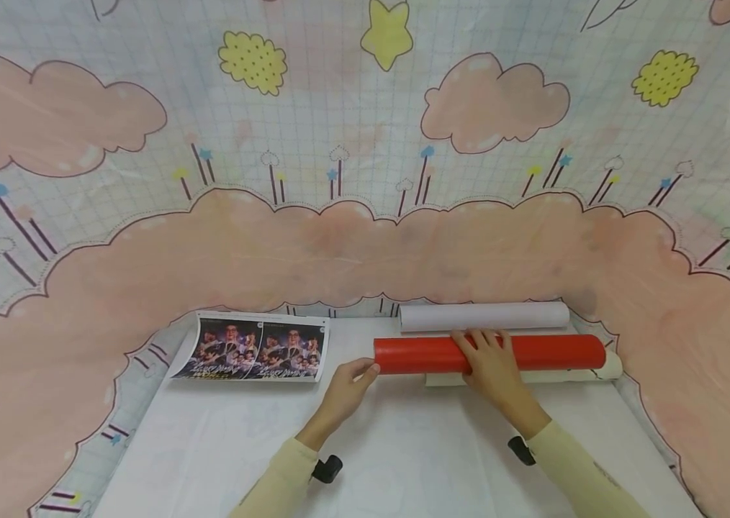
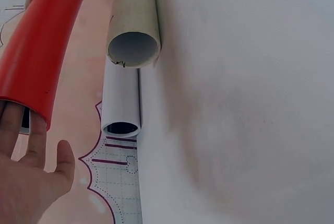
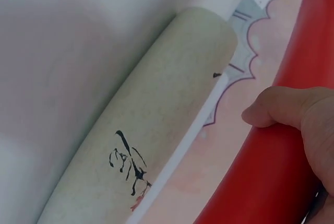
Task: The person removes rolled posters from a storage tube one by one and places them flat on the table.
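Note:
A glossy red paper roll (image 1: 556, 352) lies sideways across the head view, overlapping a cream roll (image 1: 611, 365) with black brush marks. My right hand (image 1: 491, 363) grips the red roll around its middle from above, thumb on the near side and fingers over the far side. At the roll's left end is my left hand (image 1: 347, 388). In the left wrist view, fingers (image 2: 36, 140) of that hand reach into the roll's open end, their tips hidden inside. Its thumb stands outside, apart from the red surface.
Behind the red roll lies a white roll (image 1: 484, 316). A curled printed poster sheet (image 1: 255, 349) with two matching pictures rests at the back left of the white table (image 1: 378, 446). A cloud-patterned cloth (image 1: 365, 252) rises behind and around the table.

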{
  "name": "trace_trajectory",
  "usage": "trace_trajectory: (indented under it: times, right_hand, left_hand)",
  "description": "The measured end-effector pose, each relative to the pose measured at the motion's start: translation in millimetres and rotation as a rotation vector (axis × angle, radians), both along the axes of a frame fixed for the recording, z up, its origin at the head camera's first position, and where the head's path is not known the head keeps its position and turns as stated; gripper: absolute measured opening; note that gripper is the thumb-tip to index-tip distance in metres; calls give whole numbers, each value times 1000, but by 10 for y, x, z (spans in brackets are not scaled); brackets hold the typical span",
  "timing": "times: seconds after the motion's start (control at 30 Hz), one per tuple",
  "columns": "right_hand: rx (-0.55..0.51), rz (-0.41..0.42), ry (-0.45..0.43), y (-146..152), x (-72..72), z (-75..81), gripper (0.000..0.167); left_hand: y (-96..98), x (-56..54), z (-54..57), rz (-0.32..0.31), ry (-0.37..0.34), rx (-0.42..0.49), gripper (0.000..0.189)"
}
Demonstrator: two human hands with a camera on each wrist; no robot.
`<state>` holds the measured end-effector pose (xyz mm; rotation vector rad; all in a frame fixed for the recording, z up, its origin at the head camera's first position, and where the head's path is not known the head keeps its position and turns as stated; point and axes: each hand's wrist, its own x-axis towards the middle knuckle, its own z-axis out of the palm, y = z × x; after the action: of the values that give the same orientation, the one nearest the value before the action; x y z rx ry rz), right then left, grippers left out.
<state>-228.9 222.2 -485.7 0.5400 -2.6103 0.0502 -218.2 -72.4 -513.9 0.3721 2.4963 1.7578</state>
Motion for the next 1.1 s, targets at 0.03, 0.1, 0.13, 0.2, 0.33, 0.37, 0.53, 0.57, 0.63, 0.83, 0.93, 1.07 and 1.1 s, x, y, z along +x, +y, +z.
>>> trace_trajectory:
  times: [0.03,0.1,0.13,0.2,0.33,0.37,0.53,0.57,0.63,0.83,0.93,1.07,1.1]
  right_hand:
    - [2,1,1,-10,5,-6,75]
    - [10,5,2,-31,16,-18,75]
    - [11,7,3,-41,22,-25,74]
    - [7,16,2,-59,36,-44,73]
    - [-7,32,11,-79,62,-73,73]
    - [-8,33,15,-82,64,-78,73]
    - [-12,32,19,-97,65,-59,71]
    - [-10,31,18,-101,65,-48,71]
    - [-6,27,13,-108,64,-30,70]
    - [0,10,-1,-122,73,11,70]
    - [-9,9,-2,-127,78,25,70]
    - [-15,17,8,-133,64,20,68]
    - [-17,19,9,-134,61,18,68]
  left_hand:
    - [-14,7,-4,1,-1,-3,39]
    - [-42,24,-13,3,-11,0,38]
    - [-54,32,-21,4,-14,-2,38]
    - [-79,52,-42,3,-20,-10,40]
    - [-111,91,-69,-3,-6,-26,43]
    - [-114,100,-70,-3,2,-29,43]
    - [-108,130,-41,22,59,-47,36]
    - [-103,131,-32,35,66,-52,34]
    - [-91,133,-11,58,83,-61,30]
    - [-51,127,29,105,120,-18,23]
    - [-38,118,25,126,155,-1,21]
    - [-30,112,16,167,211,11,17]
    - [-29,112,16,176,223,13,16]
